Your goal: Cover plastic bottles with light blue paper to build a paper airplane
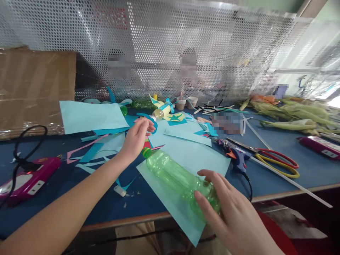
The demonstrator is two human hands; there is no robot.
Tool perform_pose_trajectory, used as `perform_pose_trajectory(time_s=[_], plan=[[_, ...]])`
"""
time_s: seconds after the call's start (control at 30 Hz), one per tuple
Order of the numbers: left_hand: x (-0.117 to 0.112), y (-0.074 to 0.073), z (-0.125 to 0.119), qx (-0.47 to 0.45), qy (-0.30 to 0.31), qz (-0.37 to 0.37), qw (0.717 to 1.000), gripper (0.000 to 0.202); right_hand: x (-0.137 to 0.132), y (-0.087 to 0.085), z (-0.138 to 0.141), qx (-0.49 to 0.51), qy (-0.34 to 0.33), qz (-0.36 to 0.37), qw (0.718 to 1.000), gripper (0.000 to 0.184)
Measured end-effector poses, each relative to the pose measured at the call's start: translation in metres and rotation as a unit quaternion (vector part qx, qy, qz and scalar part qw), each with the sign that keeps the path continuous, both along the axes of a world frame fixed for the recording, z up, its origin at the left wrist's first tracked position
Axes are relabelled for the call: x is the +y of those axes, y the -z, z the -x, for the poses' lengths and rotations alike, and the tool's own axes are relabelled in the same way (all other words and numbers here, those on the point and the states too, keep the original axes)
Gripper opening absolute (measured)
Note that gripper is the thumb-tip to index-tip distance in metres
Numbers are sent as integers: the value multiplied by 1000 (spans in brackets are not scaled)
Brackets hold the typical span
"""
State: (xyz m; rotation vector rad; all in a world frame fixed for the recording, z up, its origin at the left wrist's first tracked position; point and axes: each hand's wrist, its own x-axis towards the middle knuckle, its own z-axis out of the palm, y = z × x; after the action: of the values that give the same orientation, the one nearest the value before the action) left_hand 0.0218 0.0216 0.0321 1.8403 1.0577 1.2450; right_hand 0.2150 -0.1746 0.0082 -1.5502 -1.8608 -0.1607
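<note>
A clear green plastic bottle (pixel 172 173) lies tilted across a light blue paper sheet (pixel 207 159), its green cap (pixel 146 152) toward the back left. My right hand (pixel 225 202) grips the bottle's base between thumb and fingers. Further back, my left hand (pixel 138 136) is closed, fingers curled together, beside a dark blue paper piece (pixel 153 126). Whatever it may hold is hidden. Just beyond it lies a decorated bottle (pixel 160 111) with yellow and blue paper attached.
A blue glue gun (pixel 239 157) and scissors (pixel 278 163) with red and yellow handles lie at right. Purple power strips (pixel 32 177) sit at both sides. Paper scraps (pixel 92 152), paper cups (pixel 181 103) and corn husks (pixel 294 113) line the table before a perforated metal screen (pixel 164 46).
</note>
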Motion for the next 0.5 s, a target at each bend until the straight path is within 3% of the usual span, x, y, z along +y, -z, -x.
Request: perform_pose_trajectory(time_s=[0.17,0.3,0.4,0.5], plan=[[-22,-6,-5,128,120,1,984,53,4,-7,18,-41,-20,-7,999,46],[-24,-8,0,191,173,21,966,61,0,-11,13,-42,-78,13,996,48],[-21,-8,2,199,192,16,961,60,-9,-3,2,-47,-122,19,991,59],[-19,-8,1,213,194,0,958,60,-20,17,-7,-83,-155,-25,984,71]])
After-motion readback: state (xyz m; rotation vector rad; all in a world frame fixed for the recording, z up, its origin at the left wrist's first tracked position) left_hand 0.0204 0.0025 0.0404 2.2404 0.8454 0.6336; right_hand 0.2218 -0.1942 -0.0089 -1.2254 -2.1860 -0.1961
